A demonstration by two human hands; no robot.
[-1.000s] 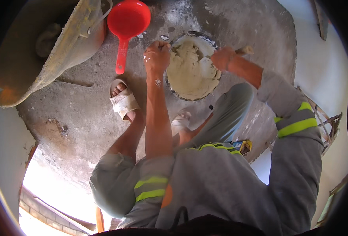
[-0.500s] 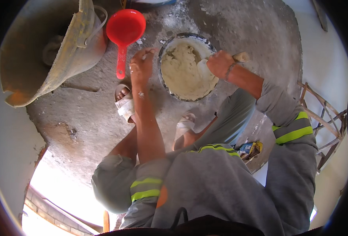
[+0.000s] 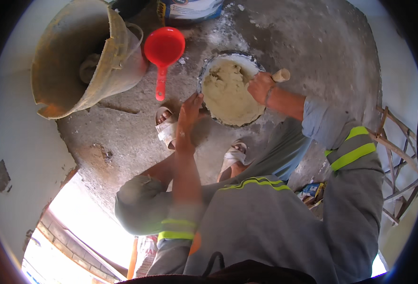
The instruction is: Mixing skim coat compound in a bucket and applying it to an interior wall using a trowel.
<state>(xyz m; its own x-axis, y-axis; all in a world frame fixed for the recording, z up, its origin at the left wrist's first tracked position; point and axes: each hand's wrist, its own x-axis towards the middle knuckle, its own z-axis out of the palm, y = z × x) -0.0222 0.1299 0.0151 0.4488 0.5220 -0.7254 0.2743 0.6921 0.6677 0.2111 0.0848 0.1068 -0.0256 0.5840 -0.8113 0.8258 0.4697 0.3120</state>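
Note:
A round dark-rimmed bucket (image 3: 204, 108) stands on the floor in front of me, holding a thick pale cream paste (image 3: 230, 97). Over its right side, my right hand (image 3: 262, 88) is closed around a trowel. The trowel's wooden handle (image 3: 281, 75) sticks out behind the fist; its blade cannot be made out at the paste. My left hand (image 3: 189, 110) is against the bucket's left side, fingertips at the rim, partly closed on it. A red scoop (image 3: 164, 46) with a long handle lies on the floor, beyond my left hand.
At the left, a large dirty bucket (image 3: 72, 57) lies tipped with its mouth toward me. A blue-and-white bag (image 3: 190, 12) stands at the far edge. My sandalled feet (image 3: 169, 130) are close to the paste bucket. A wooden frame (image 3: 398, 161) leans at the right wall.
My left hand has come from beside the bucket, with fingers pinched, to its left rim. My right hand stays on the trowel, whose pale blade no longer shows. The view has shifted.

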